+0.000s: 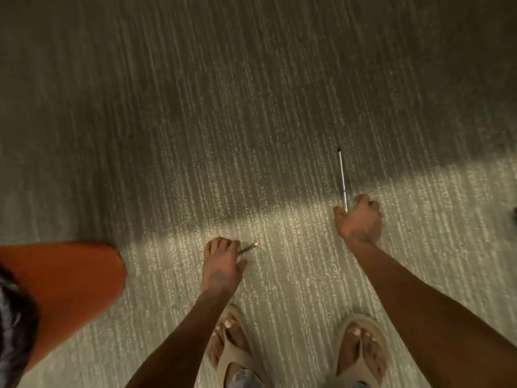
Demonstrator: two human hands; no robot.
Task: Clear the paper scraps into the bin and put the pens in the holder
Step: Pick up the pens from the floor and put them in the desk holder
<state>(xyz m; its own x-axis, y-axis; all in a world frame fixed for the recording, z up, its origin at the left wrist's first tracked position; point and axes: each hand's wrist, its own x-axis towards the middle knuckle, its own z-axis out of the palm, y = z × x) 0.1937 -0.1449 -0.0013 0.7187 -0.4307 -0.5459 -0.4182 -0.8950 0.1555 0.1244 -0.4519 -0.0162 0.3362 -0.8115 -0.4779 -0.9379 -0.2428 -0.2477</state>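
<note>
I look straight down at a carpeted floor. My left hand point(221, 261) is closed around a dark striped pencil point(248, 249), whose light tip pokes out to the right of my fingers. My right hand point(359, 218) grips the lower end of a thin white pen point(342, 177). The pen points away from me, its dark cap at the far end. Both arms hang down over the floor. No paper scraps, bin or holder are in view.
The ribbed grey-green carpet point(251, 93) fills the view, shadowed at the top and lit near me. My feet in beige sandals point(361, 357) stand at the bottom. Orange clothing point(61, 289) and dark hair are at the lower left. A small dark object point(514, 214) touches the right edge.
</note>
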